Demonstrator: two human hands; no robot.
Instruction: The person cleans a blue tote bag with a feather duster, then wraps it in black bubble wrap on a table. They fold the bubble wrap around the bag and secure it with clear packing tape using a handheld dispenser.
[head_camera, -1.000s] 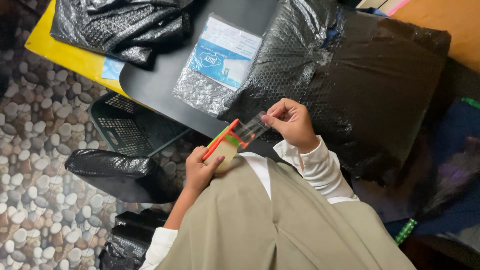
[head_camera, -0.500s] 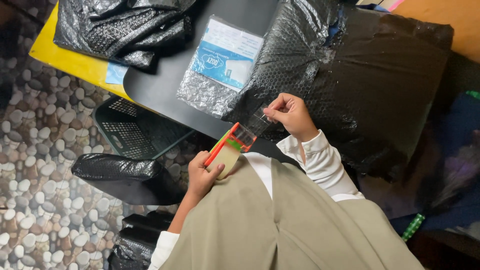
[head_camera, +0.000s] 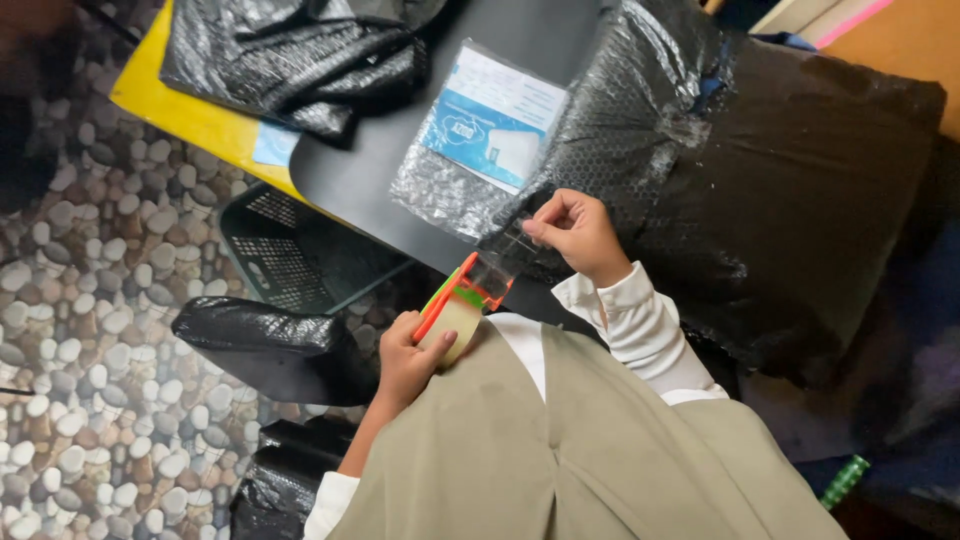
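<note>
two hands share the work: our left hand (head_camera: 405, 352) grips the tape dispenser (head_camera: 455, 305) above our lap, our right hand (head_camera: 580, 235) pinches the clear tape (head_camera: 505, 258) end. we judge the stretched strip could twist and stick to itself, near the bubble-wrapped packet (head_camera: 478, 145) on the tabletop (head_camera: 370, 170).

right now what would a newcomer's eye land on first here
The orange tape dispenser at centre, gripped by the left hand while the right hand pulls clear tape from it. Just above, a bubble-wrapped blue-and-white packet lies on the dark table.

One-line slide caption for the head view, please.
Left hand holds an orange tape dispenser; right hand pulls clear tape beside a bubble-wrapped packet.
</note>
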